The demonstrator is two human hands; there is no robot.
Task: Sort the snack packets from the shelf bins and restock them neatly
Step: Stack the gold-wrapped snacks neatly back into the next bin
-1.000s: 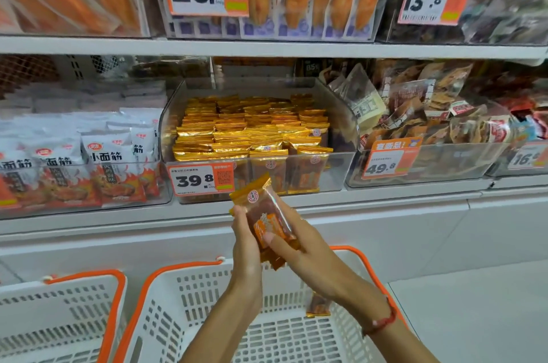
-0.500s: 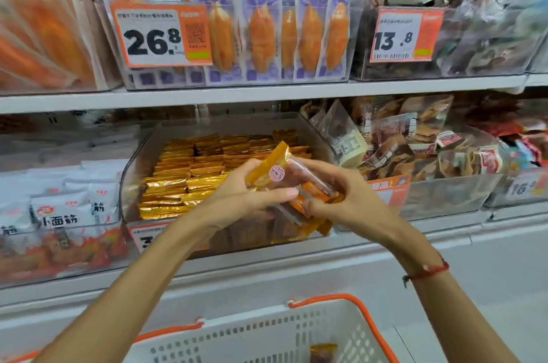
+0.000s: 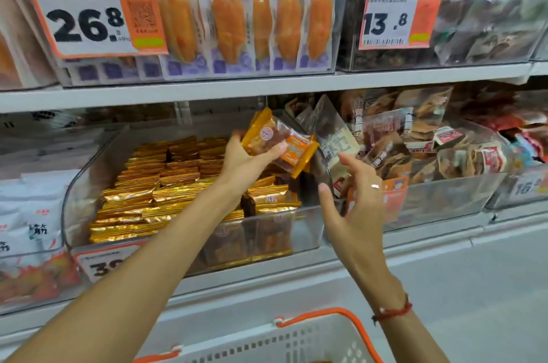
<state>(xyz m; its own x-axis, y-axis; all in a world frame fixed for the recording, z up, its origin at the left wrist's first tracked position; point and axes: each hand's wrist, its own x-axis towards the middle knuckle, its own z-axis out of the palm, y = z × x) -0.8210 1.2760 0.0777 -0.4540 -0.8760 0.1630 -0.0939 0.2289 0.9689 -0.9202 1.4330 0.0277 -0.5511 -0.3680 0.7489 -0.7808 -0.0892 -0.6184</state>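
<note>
My left hand grips a small stack of orange-and-clear snack packets, held above the right rear part of the clear middle bin. That bin holds several rows of gold-edged packets standing on edge, with a gap at its right side. My right hand hovers just right of the stack, fingers spread and loosely curved, holding nothing. It is in front of the bin's right wall.
A white basket with an orange rim sits below my arms. White packets fill the left bin; mixed brown packets fill the right bin. The upper shelf carries purple-and-orange packs behind price tags.
Both hands rose from the basket to the middle bin with the packets. My right hand has let go of the stack; my left hand alone holds it now.
</note>
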